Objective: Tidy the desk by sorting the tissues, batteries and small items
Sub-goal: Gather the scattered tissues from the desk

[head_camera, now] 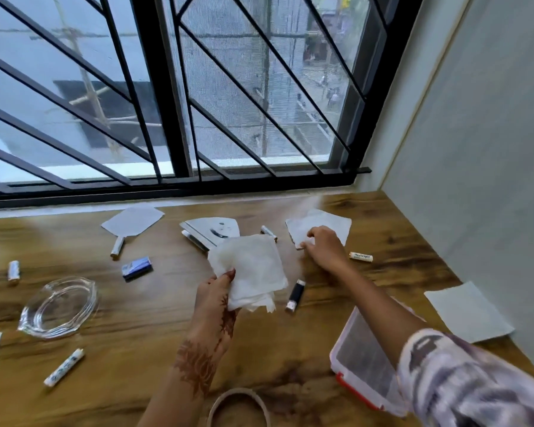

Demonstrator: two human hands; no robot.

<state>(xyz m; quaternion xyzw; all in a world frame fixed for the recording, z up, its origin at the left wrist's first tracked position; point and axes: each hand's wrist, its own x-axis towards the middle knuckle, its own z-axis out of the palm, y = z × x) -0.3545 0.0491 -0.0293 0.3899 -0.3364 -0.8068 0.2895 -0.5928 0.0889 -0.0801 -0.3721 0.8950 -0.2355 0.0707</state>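
— What kind of place is this?
— A room in a home, upstairs. A wood-grain desk (142,328) sits against a barred window (167,87) in a corner, plain wall (490,149) beside it, street (318,87) well below.

**Room: desk under barred window, wall at right**

Wood-grain desk (142,340) fills the lower frame and runs up to the sill. Big black-framed window (222,57) spans upper left to centre, with diagonal black bars (131,87) and a mesh screen. Daylight coming in; grey buildings and a street outside. Plain pale wall (490,143) at right, light trim along its edge.
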